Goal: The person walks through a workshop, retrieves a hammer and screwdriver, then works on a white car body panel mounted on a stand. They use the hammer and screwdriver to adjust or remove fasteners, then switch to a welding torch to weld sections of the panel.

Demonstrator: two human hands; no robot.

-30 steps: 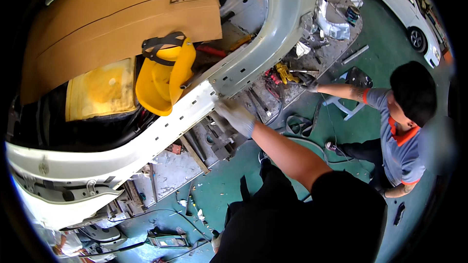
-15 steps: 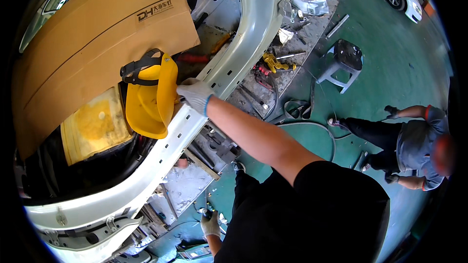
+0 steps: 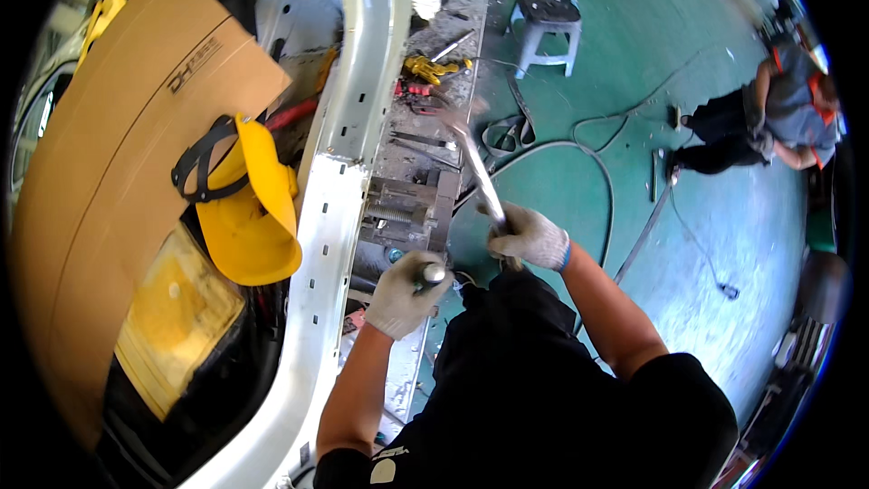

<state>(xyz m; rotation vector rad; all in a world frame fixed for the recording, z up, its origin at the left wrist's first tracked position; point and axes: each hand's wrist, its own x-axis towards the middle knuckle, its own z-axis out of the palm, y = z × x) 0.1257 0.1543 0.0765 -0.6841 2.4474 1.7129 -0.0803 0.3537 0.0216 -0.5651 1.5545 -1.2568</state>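
Note:
In my gloved left hand is a short dark tool with a round shiny end, held upright beside the car body rail. My gloved right hand grips a long metal hammer by its handle, its head raised and blurred above the cluttered bench. Beside them runs the pale car body rail with punched holes and a bare-metal patch. The metal bench along it carries a threaded clamp, long bars, a yellow tool and red-handled tools.
A yellow face shield and cardboard lie over the car at left, near a stained yellow pad. On the green floor are a plastic stool, hoses and cables. A co-worker in grey stands at the right.
My right hand has left the rail and now holds the hammer. My left hand has come up from low with the short tool. The view has turned; the co-worker appears farther up the picture.

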